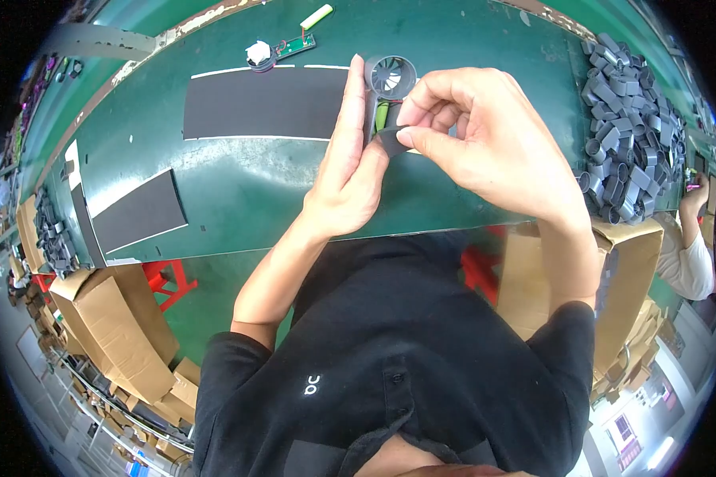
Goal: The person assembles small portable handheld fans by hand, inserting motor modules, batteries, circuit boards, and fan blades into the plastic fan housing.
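Note:
A small grey handheld fan (392, 77) with a round bladed head lies under my hands. A green cell (382, 116) shows inside its open handle. My left hand (347, 171) keeps its fingers straight along the handle's left side, the thumb closing over the lower end, so the fan is held between them. My right hand (473, 127) pinches a short black foam strip (391, 141) between thumb and forefinger at the handle's lower end, by the left thumb. The other right fingers are curled, and the strip's far side is partly covered.
A large black foam sheet (262, 103) lies left of the fan, a smaller one (139, 213) farther left. Behind sits a green circuit board (297, 47) with a wired cell (317, 17). Grey plastic housings (632, 131) are heaped at right. Cardboard boxes (119, 326) stand below the table edge.

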Demonstrator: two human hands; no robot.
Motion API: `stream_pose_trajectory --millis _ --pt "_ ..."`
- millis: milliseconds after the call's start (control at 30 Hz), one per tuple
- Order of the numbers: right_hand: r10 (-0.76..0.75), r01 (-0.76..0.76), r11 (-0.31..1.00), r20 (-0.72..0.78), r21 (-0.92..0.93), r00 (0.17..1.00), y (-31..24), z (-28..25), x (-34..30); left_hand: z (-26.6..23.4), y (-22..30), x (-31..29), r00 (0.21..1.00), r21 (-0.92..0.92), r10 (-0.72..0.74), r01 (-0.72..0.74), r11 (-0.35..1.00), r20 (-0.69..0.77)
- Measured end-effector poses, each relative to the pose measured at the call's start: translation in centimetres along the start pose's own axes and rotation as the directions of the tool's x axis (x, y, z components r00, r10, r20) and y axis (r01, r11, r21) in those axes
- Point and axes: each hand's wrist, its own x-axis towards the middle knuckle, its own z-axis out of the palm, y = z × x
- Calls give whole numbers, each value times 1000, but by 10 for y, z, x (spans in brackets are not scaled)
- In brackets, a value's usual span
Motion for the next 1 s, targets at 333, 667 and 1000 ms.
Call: stream_pose_trajectory --millis 333,667,1000 --pt "10 -15 999 92 51 996 13 -10 10 3 6 -1 996 -61 18 -12 998 90" --pt "-73 72 996 -27 -54 997 11 -2 6 5 5 -2 994 133 26 -41 990 110" --pt "-157 123 957 -112 -262 981 7 8 0 11 5 2 988 268 70 -105 958 137"
